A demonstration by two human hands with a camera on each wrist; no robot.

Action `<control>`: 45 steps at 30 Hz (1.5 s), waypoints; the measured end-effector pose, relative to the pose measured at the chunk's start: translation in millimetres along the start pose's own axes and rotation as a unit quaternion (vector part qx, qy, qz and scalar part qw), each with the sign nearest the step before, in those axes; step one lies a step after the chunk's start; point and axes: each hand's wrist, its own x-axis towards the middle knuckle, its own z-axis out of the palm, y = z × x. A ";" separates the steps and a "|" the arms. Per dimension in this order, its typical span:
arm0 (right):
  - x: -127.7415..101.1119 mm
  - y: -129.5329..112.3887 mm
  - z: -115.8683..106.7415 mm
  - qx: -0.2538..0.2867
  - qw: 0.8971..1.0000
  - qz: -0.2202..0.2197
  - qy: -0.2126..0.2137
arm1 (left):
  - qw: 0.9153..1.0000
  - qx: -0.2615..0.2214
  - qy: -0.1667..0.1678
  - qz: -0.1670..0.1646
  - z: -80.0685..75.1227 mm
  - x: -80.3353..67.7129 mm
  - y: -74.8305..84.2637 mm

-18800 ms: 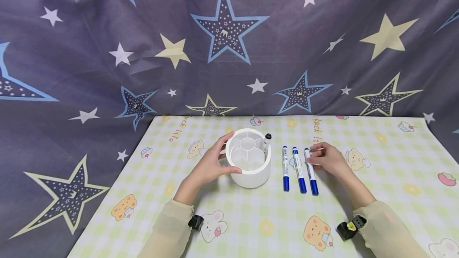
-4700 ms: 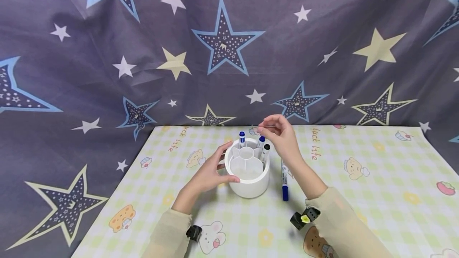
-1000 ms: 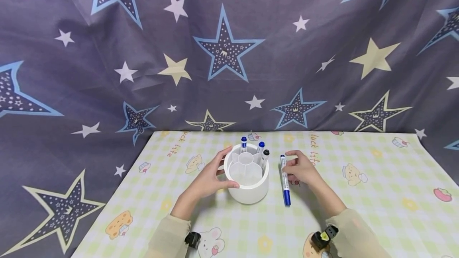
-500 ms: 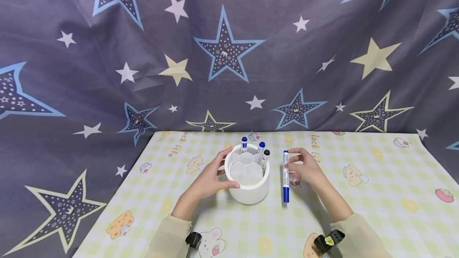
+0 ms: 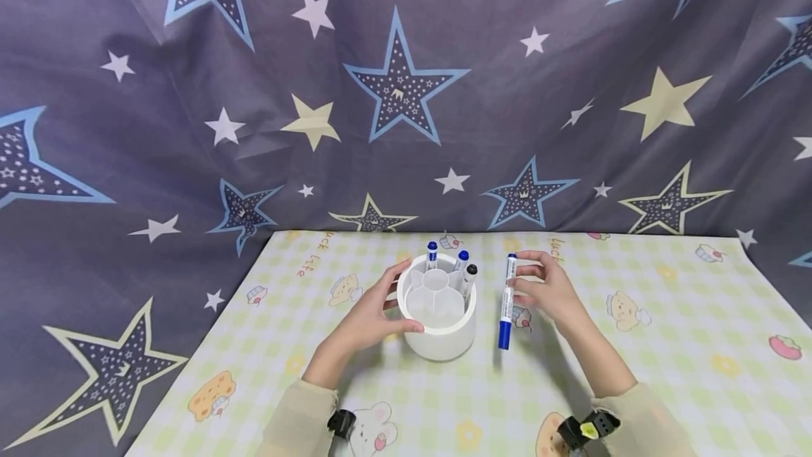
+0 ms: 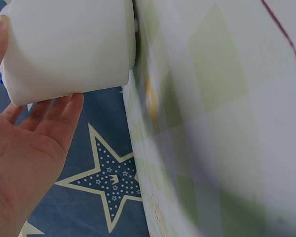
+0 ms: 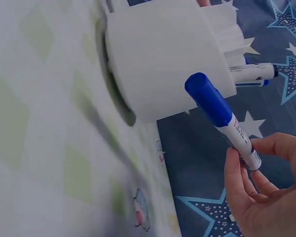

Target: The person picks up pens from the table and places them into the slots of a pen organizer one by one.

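Nearest the wearer, two pale sleeves lead forward to the hands, each wrist carrying a small black camera band. Just ahead of the left sleeve, the left hand curls round the near-left wall of the white round holder, thumb at the rim and fingers pressed flat on the side, as the left wrist view also shows; that grip looks meant to keep the light holder from sliding or tipping. Beside it, a short gap to the right, the right hand pinches the upper barrel of a blue marker between thumb and fingertips, holding it nearly upright with its blue cap pointing down and its lower end apparently just clear of the cloth, apart from the holder's wall; held so, the marker appears poised level with the holder and close to it. Beyond the left hand's fingertips, in the far compartments of the holder, stand two blue-tipped markers and one black-tipped marker, each in its own slot, while the near, larger compartment and the round middle one show nothing inside. Under everything the surface is covered with a pale green and yellow checked cloth printed with bears, rabbits and cupcakes. Past its far edge hangs a grey-purple star-printed curtain, which also drapes down on the left side.
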 end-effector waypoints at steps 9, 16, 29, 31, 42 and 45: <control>-5.8 -19.4 0.8 0.015 0.999 -0.028 0.002 | 1.000 0.008 -0.001 -0.007 -1.9 4.3 2.3; -12.0 -29.9 6.1 0.053 0.998 -0.041 0.005 | 1.000 0.004 0.000 -0.012 -0.9 0.7 0.3; -21.1 -47.4 17.2 0.110 0.989 -0.100 0.011 | 1.000 0.002 0.000 -0.007 -0.6 0.5 -0.5; -21.3 -49.7 19.2 0.112 0.987 -0.111 0.012 | 1.000 0.003 0.000 -0.004 -0.4 0.5 -0.3; -14.1 -64.7 35.0 0.119 0.981 -0.153 0.013 | 1.000 0.001 -0.002 -0.004 -0.4 0.7 1.6; -11.1 -69.7 44.5 0.117 0.979 -0.164 0.013 | 1.000 -0.001 -0.001 -0.006 -0.9 -0.8 1.3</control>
